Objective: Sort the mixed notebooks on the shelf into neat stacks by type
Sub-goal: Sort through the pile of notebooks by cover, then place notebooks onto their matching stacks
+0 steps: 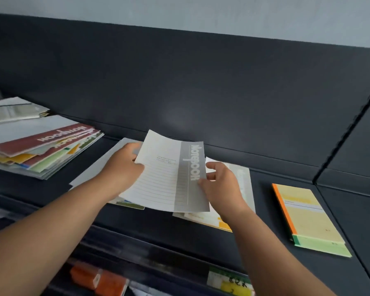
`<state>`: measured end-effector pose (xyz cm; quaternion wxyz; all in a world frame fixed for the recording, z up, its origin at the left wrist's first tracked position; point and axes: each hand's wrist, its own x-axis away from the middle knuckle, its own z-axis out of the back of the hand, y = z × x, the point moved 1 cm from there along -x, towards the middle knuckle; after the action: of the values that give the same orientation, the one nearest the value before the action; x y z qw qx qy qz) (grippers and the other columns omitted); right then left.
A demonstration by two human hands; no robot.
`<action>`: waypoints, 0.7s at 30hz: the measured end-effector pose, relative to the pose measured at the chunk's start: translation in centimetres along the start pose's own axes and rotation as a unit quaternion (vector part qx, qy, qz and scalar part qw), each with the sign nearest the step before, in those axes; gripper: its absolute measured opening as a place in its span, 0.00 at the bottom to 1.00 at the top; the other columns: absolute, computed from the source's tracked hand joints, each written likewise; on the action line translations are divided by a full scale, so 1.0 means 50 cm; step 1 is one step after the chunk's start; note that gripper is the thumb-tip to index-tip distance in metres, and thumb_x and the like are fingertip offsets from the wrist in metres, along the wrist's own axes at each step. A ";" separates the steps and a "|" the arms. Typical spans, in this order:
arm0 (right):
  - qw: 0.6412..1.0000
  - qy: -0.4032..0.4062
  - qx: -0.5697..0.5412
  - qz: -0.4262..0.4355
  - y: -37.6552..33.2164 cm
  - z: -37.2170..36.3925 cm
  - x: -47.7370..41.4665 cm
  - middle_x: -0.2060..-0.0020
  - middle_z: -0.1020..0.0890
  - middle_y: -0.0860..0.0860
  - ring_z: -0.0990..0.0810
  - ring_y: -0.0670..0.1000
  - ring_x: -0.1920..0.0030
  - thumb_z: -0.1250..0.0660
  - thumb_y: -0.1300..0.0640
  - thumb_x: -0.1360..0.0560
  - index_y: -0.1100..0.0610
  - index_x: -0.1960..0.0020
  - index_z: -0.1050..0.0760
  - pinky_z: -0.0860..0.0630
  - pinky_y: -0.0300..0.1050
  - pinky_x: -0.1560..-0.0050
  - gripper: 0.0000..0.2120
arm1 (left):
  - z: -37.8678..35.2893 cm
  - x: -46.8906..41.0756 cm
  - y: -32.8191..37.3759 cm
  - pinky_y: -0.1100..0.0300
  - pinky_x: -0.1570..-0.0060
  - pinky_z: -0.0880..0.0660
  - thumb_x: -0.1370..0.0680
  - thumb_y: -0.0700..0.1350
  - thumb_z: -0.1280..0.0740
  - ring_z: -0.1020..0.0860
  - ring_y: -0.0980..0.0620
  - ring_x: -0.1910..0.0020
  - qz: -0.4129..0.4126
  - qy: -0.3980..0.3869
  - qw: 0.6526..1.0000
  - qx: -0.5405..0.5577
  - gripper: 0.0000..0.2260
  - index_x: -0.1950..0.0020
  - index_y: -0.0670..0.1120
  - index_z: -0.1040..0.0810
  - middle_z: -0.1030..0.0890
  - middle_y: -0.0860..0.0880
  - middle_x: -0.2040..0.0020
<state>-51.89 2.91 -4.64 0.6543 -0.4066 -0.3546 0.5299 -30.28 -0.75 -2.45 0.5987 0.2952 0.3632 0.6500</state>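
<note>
Where the frame's bottom edge shows a lower level, two orange packs [98, 278] and one green-and-yellow label [231, 280] sit blurred; neither looks part of the sort.

Hands: two, both on one grey-banded notebook [169, 178], which is held tilted just above the shelf [267, 210].
- Left hand [124, 165]: fingers curled round the notebook's left edge, thumb on the cover.
- Right hand [220, 184]: thumb and fingertips pinch the right edge at the grey band, forefinger lifted loose.

Step, as I judge it: one notebook picked out and being matched to a stack, not yet set down.

Counts on the shelf, five groups:
- Grey pile [94, 167], under the left hand; number of books hidden.
- Pale pile [244, 189], under the right hand, yellow showing at its near edge; number hidden.
- Right, well apart: a stack of two, one yellow notebook [305, 210] with an orange spine lying on one green notebook [323, 248], edges nearly square.
- Left: loose heap [45, 146], fanned and mixed, maroon cover on top; too many overlaps to count.
- Farthest left: far pile [15, 110], pale covers, count unclear.

Next move, I judge: lower the notebook flat onto the grey pile, the likeliest match, then square its edges. The loose heap looks like the bulk of the work left.

Behind everything, one dark back panel [201, 82].
</note>
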 end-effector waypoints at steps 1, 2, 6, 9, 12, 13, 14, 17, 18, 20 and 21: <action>1.000 -0.007 0.014 0.007 -0.008 -0.021 -0.004 0.55 0.21 0.44 0.21 0.43 0.55 0.36 0.61 0.23 0.52 0.35 0.30 0.28 0.36 0.65 0.17 | 0.017 -0.002 -0.013 0.62 0.65 0.30 0.23 0.36 0.38 0.26 0.62 0.58 -0.001 0.004 1.000 -0.012 0.22 0.31 0.52 0.31 0.26 0.62 0.56; 0.999 -0.012 0.032 0.014 -0.017 -0.042 -0.008 0.56 0.21 0.44 0.20 0.46 0.54 0.37 0.61 0.23 0.52 0.35 0.29 0.26 0.38 0.63 0.17 | 0.034 -0.004 -0.026 0.62 0.64 0.29 0.23 0.36 0.38 0.26 0.62 0.57 -0.004 0.007 1.000 -0.026 0.22 0.31 0.52 0.31 0.26 0.62 0.55; 0.991 -0.013 0.126 0.047 -0.046 -0.126 -0.033 0.55 0.19 0.44 0.20 0.49 0.53 0.37 0.59 0.24 0.51 0.37 0.26 0.23 0.45 0.55 0.15 | 0.095 -0.027 -0.083 0.53 0.53 0.23 0.23 0.38 0.37 0.22 0.51 0.49 -0.008 0.020 0.997 -0.076 0.22 0.30 0.52 0.32 0.22 0.55 0.47; 0.985 -0.011 0.168 0.047 -0.059 -0.182 -0.042 0.46 0.18 0.48 0.20 0.51 0.47 0.38 0.56 0.24 0.51 0.33 0.28 0.21 0.51 0.46 0.19 | 0.125 -0.060 -0.126 0.50 0.48 0.23 0.22 0.41 0.37 0.22 0.49 0.45 -0.014 0.023 0.992 -0.123 0.23 0.28 0.52 0.35 0.22 0.53 0.39; 0.971 -0.006 0.238 0.033 -0.069 -0.227 -0.040 0.44 0.18 0.51 0.23 0.56 0.42 0.39 0.56 0.23 0.54 0.34 0.29 0.24 0.51 0.42 0.18 | 0.140 -0.088 -0.162 0.54 0.47 0.25 0.21 0.43 0.38 0.24 0.47 0.40 -0.017 0.005 0.985 -0.173 0.25 0.25 0.52 0.39 0.25 0.49 0.33; 0.960 -0.006 0.277 0.029 -0.069 -0.239 -0.039 0.46 0.18 0.51 0.23 0.57 0.43 0.40 0.56 0.23 0.54 0.38 0.28 0.24 0.51 0.43 0.14 | 0.143 -0.095 -0.173 0.55 0.48 0.26 0.20 0.44 0.38 0.24 0.47 0.39 -0.017 -0.009 0.982 -0.190 0.25 0.24 0.52 0.40 0.26 0.48 0.33; 0.949 -0.008 0.314 0.021 -0.072 -0.251 -0.036 0.47 0.18 0.51 0.24 0.57 0.44 0.41 0.56 0.23 0.53 0.42 0.28 0.25 0.51 0.44 0.11 | 0.145 -0.102 -0.185 0.56 0.48 0.26 0.20 0.45 0.39 0.25 0.46 0.38 -0.016 -0.026 0.979 -0.202 0.25 0.23 0.52 0.41 0.26 0.47 0.32; 0.920 -0.007 0.391 -0.008 -0.086 -0.278 -0.026 0.42 0.21 0.52 0.27 0.57 0.39 0.43 0.56 0.23 0.53 0.43 0.29 0.29 0.51 0.40 0.10 | 0.152 -0.115 -0.213 0.55 0.47 0.24 0.20 0.46 0.38 0.24 0.48 0.40 -0.028 -0.075 0.972 -0.219 0.26 0.23 0.52 0.41 0.25 0.49 0.33; 0.913 0.001 0.407 -0.011 -0.096 -0.288 -0.022 0.39 0.23 0.52 0.29 0.57 0.36 0.42 0.56 0.23 0.54 0.39 0.29 0.32 0.51 0.37 0.13 | 0.160 -0.119 -0.217 0.55 0.48 0.23 0.20 0.46 0.38 0.23 0.49 0.41 -0.045 -0.082 0.972 -0.213 0.24 0.25 0.52 0.39 0.24 0.50 0.34; 0.909 0.027 0.416 -0.005 -0.122 -0.313 -0.014 0.32 0.27 0.52 0.33 0.56 0.30 0.42 0.55 0.22 0.53 0.31 0.31 0.35 0.51 0.32 0.19 | 0.184 -0.122 -0.220 0.58 0.46 0.25 0.20 0.45 0.37 0.24 0.50 0.39 -0.085 -0.084 0.971 -0.205 0.21 0.28 0.51 0.35 0.25 0.50 0.34; 0.911 0.037 0.412 0.002 -0.138 -0.329 -0.010 0.30 0.29 0.51 0.35 0.56 0.29 0.41 0.55 0.21 0.53 0.29 0.33 0.37 0.51 0.31 0.20 | 0.201 -0.122 -0.219 0.58 0.43 0.28 0.20 0.45 0.37 0.27 0.49 0.36 -0.102 -0.081 0.970 -0.206 0.22 0.27 0.50 0.36 0.27 0.49 0.32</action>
<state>-34.48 -0.91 -5.29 0.7754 -0.1210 -0.0798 0.6146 -15.21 -5.39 -5.51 0.7373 0.1784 0.2001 0.6201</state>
